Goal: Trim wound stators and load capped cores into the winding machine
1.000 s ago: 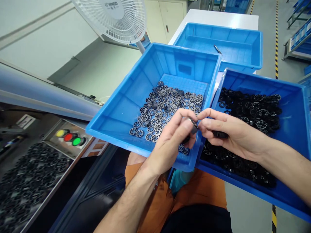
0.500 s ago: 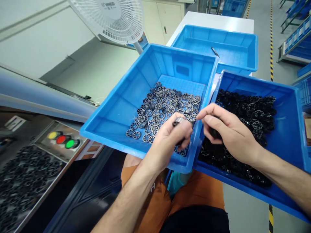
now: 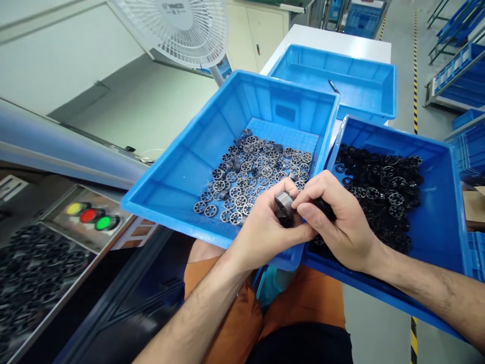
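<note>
Fan behind, label unreadable

The right hand covers most of whatever dark piece it grips; the fan is cut off by the top edge; the far tray's small tool is too tiny to identify.

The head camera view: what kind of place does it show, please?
Probably a factory workstation: blue plastic bins holding many small spoked wheel parts, a machine panel with yellow, red and green buttons, and yellow-black floor marking tape.
</note>
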Demonstrator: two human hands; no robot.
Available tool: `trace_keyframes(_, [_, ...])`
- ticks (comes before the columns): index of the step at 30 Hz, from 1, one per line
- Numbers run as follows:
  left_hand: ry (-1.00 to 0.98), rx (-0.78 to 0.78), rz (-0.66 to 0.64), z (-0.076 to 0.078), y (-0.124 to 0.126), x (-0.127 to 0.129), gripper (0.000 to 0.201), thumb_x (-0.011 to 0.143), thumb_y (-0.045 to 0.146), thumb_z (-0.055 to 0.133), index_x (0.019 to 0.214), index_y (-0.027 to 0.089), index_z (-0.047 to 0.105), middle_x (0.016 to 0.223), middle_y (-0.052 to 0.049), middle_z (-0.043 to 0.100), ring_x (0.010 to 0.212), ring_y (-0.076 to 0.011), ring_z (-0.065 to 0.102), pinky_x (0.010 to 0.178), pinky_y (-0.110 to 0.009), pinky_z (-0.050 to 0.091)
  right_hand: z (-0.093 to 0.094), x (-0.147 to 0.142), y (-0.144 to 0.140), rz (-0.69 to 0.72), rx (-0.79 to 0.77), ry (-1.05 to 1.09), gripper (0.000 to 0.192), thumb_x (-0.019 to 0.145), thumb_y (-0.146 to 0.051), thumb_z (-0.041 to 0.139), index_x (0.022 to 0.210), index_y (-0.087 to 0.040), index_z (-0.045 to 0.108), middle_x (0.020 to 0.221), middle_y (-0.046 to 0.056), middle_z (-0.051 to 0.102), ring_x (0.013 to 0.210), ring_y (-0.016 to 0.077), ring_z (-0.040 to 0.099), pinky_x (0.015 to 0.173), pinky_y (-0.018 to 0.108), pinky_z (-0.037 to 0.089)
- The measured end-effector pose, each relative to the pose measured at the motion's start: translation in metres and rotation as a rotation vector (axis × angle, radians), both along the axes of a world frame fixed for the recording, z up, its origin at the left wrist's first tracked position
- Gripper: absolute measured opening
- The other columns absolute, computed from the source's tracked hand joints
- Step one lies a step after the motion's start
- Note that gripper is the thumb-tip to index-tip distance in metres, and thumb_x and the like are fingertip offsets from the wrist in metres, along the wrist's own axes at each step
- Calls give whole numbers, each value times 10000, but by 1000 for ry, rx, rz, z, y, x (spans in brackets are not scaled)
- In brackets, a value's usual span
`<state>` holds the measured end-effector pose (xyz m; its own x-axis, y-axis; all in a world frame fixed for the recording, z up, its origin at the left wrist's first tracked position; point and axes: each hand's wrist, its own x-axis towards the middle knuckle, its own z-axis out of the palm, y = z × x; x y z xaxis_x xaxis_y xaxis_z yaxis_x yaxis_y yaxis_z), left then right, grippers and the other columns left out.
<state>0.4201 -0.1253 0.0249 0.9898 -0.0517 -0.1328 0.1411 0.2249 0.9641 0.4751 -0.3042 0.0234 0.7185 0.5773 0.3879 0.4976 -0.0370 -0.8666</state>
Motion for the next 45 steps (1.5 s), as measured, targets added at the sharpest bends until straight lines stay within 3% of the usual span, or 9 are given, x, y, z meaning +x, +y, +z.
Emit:
trace_keyframes(5, [43,-106,39,1,0,-1,620,714,134,1063,866,238,471,658,118,568,571,-57,445,555,-188,370,10,3,-7,70,-102,246,267,1258,-441,598,1080,-249,648,966,-7,664,823,160,621,779,335,514])
trace_keyframes(10, [25,-227,78,-2,4,0,683,677,148,1083,897,239,443,744,100,699,565,-40,520,564,-153,430,6,13,-14,325,80,813,205,1208,-448,717,1204,-253,654,882,-61,672,597,95,609,557,243,467])
trace_keyframes(15, [11,-286,103,-2,6,1,657,715,191,1078,911,240,453,812,95,741,518,-32,495,517,-160,413,8,20,-14,303,104,880,236,1107,-359,873,1191,-236,691,720,-88,695,464,64,551,455,182,390])
trace_keyframes(18, [44,-278,145,1,4,1,397,964,469,910,940,221,601,823,31,734,570,-87,554,544,-212,455,16,20,-13,170,76,776,266,1006,-282,961,1100,-226,719,672,-88,682,447,72,566,445,187,388])
trace_keyframes(21, [81,-288,144,3,4,1,386,1090,584,709,1011,206,714,720,2,671,642,-146,579,584,-234,479,24,18,-15,7,7,534,179,983,-236,958,1093,-216,818,664,-81,653,458,80,589,463,217,420])
trace_keyframes(25, [68,-258,120,-1,6,0,356,985,532,909,1024,214,754,683,28,641,631,-122,529,575,-194,440,29,16,-17,-119,12,225,108,956,-173,949,1041,-218,899,782,-44,720,541,67,596,524,241,463])
trace_keyframes(28, [48,-226,98,-5,7,0,410,890,554,1024,969,212,813,713,39,631,613,-85,506,570,-171,428,29,17,-18,-139,30,192,125,943,-178,976,1034,-218,901,809,-37,764,552,67,581,521,243,460])
trace_keyframes(38, [12,-193,76,-6,6,2,389,863,574,1050,953,236,881,716,39,646,578,-68,506,558,-173,427,25,19,-23,-182,43,35,168,942,-144,980,991,-223,840,885,-37,826,582,74,604,550,238,522])
trace_keyframes(45, [64,-197,41,-6,8,-1,444,838,599,1059,927,220,845,692,44,621,584,-68,515,564,-162,421,32,21,-34,-90,-42,-487,176,1024,-55,890,1004,-225,853,1069,41,918,939,180,892,880,254,725])
